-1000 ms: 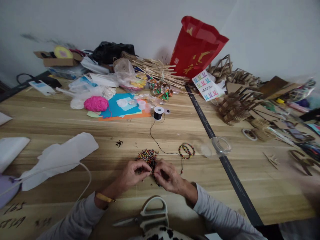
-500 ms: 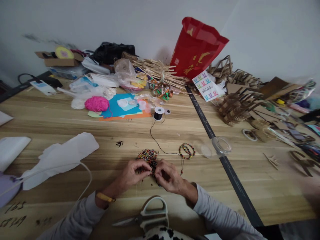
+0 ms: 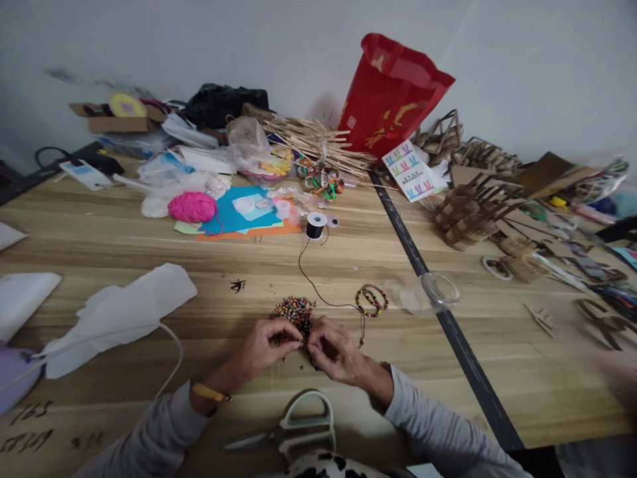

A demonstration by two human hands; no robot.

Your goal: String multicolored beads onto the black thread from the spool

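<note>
Over a pile of small multicoloured beads (image 3: 294, 309), my left hand (image 3: 266, 345) is closed in a pinch, thumb against fingers. My right hand (image 3: 338, 352) faces it, also pinched, the fingertips of both nearly meeting. What lies between the fingers is too small to make out. A thin black cord (image 3: 314, 287) runs from a white spool (image 3: 315, 226) toward my right hand, with a bead (image 3: 361, 342) on it beside the knuckles. Two beaded bracelets (image 3: 372, 301) lie to the right. Scissors (image 3: 306, 425) with pale handles rest between my forearms.
Small dark pieces (image 3: 237, 285) lie left of the beads. Clear round tape-like rings (image 3: 441, 291) sit at right. Pink yarn (image 3: 193, 207), blue paper (image 3: 229, 209), a red bag (image 3: 393, 93) and woven baskets (image 3: 462, 216) crowd the back. A white sheet (image 3: 129, 312) and a pale cable (image 3: 176, 345) lie left.
Almost nothing differs. Both hands keep their pinch above the beads, with only a very slight shift of the right fingers.
</note>
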